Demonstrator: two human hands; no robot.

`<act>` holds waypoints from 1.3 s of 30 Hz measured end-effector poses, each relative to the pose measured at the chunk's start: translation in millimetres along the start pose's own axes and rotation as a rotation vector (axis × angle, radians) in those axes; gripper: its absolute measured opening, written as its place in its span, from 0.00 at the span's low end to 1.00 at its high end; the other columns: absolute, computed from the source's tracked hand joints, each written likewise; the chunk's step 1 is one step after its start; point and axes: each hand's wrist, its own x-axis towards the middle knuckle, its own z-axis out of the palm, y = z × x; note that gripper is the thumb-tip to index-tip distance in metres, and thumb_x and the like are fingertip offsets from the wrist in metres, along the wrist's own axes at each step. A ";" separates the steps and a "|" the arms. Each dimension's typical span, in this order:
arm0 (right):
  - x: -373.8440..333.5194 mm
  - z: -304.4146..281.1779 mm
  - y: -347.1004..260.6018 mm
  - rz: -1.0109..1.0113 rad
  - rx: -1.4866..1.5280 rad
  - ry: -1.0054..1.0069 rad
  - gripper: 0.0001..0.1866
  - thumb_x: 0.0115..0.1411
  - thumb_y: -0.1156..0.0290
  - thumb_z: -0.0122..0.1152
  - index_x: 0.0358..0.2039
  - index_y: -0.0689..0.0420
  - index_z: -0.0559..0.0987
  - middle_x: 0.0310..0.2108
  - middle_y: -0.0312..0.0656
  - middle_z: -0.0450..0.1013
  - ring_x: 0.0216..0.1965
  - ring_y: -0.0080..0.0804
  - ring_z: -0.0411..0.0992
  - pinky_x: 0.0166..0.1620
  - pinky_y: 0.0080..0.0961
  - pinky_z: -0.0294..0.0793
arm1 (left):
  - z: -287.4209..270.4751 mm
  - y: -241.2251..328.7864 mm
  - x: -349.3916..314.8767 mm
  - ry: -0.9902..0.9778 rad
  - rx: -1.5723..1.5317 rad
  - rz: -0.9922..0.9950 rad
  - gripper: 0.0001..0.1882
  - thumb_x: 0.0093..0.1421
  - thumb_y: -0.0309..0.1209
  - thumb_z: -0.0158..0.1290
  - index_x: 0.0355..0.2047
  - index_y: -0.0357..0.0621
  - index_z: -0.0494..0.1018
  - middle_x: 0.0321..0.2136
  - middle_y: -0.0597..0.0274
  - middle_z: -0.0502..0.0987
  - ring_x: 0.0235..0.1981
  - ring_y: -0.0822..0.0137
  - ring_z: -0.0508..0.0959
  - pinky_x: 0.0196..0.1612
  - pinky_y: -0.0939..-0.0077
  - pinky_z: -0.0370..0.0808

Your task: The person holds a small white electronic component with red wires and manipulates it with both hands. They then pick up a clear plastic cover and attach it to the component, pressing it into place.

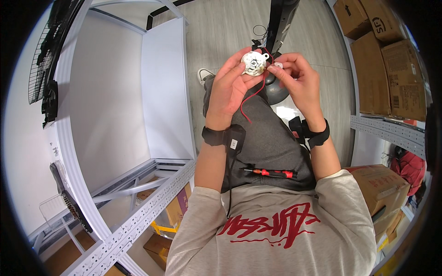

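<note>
**Both hands closing on small parts at the white disc**

Landmark = white disc (254, 63); directions as seen in the view. It is sitting up between the two hands, beyond the lap, ear pointing up and right.

Left hand (225, 89): coming in from below-left of the disc, palm turning inward. Thumb is pressing on the disc's near face, fingers are wrapping behind it. Grip is closing round the rim; fingertips behind are mostly hiding.

Right hand (299, 78): sitting just right of the disc, fingers curling, thumb pointing left at it. Thumb and fingers are pinching a small white piece (278, 66), nearly closed. Can't tell if the fingertips are also touching the wire.

Forearms: both are rising from below the disc, elbows bending, hands converging on it. Black left wrist strap (214, 136) is sitting below-left of the disc, black right wrist strap (318, 139) below-right.

Red wire (252, 95) is running between disc and right fingers, then hanging below the disc, one end dangling over the grey trousers (262, 138).

Red-black screwdriver (276, 173) is lying on the lap, well below the disc, tip pointing left. Dark rounded base (277, 94) is standing below-right of the disc, partly hiding behind the right hand.
</note>
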 end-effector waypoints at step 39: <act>13.6 -2.9 -0.3 -0.402 -0.324 -0.020 0.13 0.55 0.78 0.65 0.41 0.54 0.83 0.30 0.34 0.73 0.23 0.19 0.69 0.26 0.17 0.70 | -1.0 -0.6 0.9 -0.018 -0.003 -0.017 0.24 0.68 0.27 0.44 0.62 0.29 0.59 0.57 0.44 0.68 0.56 0.53 0.74 0.60 0.54 0.72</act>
